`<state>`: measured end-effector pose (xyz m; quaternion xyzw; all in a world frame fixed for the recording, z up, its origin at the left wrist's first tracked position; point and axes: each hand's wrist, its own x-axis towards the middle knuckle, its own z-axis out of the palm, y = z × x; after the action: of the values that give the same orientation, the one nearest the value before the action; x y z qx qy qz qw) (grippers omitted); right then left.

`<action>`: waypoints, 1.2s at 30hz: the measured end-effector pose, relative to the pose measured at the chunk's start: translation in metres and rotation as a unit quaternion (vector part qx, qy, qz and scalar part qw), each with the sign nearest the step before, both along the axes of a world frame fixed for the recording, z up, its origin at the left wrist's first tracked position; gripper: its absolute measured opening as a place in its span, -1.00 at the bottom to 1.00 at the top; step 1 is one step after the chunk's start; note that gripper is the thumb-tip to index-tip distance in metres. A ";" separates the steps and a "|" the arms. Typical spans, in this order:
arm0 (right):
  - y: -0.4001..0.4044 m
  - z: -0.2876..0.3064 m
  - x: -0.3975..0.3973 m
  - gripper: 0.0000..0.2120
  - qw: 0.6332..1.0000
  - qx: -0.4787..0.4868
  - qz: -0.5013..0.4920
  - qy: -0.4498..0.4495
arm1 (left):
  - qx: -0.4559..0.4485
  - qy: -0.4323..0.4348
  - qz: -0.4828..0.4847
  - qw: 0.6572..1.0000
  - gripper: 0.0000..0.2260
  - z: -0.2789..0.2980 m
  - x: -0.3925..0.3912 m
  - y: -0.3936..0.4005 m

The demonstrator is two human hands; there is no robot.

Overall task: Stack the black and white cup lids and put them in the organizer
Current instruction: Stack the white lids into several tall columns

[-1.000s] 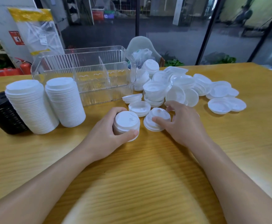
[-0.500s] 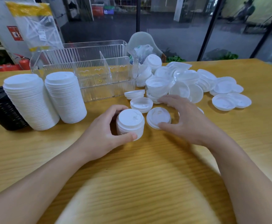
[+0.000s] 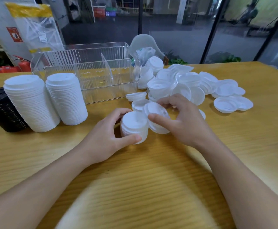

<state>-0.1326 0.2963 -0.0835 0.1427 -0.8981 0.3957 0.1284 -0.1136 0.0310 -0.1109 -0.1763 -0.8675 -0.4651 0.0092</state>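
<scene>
The left hand (image 3: 108,138) grips a short stack of white lids (image 3: 134,127) on the bench (image 3: 135,179). The right hand (image 3: 183,119) pinches a tilted lid (image 3: 156,116), maybe two. Next, seat it squarely on top.

White lid (image 3: 156,116) tilted beside small stack (image 3: 134,126)

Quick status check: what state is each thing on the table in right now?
left hand: grips small white stack
right hand: holds one tilted lid
organizer: upright, no lids inside
two tall white stacks: standing on table
black stack: standing
loose white lids: unstacked pile
</scene>
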 end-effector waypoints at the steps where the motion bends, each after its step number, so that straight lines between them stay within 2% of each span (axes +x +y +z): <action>1: -0.007 0.000 0.004 -0.58 1.000 -0.015 0.006 0.005 | 0.001 -0.001 0.003 1.000 -0.40 0.000 0.000 0.001; 3: -0.022 -0.002 0.008 -0.61 1.000 -0.019 0.019 0.010 | 0.003 -0.005 0.010 1.000 -0.38 0.001 0.001 0.003; 9: -0.049 -0.006 0.011 -0.40 0.998 0.055 0.022 0.010 | 0.016 -0.017 0.022 0.999 -0.37 0.002 0.001 0.007; 14: -0.027 -0.003 0.013 -0.32 0.987 0.092 0.117 -0.058 | 0.001 -0.009 0.025 1.000 -0.37 0.001 0.000 0.006; 18: -0.023 0.000 0.013 -0.42 0.986 0.059 0.144 -0.065 | 0.006 -0.016 0.030 0.999 -0.37 0.002 0.000 0.007; 27: -0.038 -0.008 0.010 -0.44 0.996 0.015 0.082 -0.040 | -0.003 -0.015 0.036 0.999 -0.34 0.001 -0.001 0.007; 31: -0.022 -0.002 0.010 -0.30 0.993 0.011 0.103 -0.048 | -0.005 -0.013 0.039 0.999 -0.31 -0.001 -0.001 0.003; 33: -0.003 0.006 0.008 -0.30 0.996 0.007 0.084 -0.041 | -0.008 -0.012 0.047 0.999 -0.24 -0.002 -0.001 0.001; 36: 0.018 0.012 0.004 -0.31 0.993 0.076 0.053 -0.068 | -0.017 -0.006 0.050 0.999 -0.19 -0.001 0.000 0.000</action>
<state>-0.1283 0.3146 -0.0713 0.1718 -0.9235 0.3413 0.0346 -0.1134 0.0305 -0.1123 -0.1303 -0.8828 -0.4506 0.0246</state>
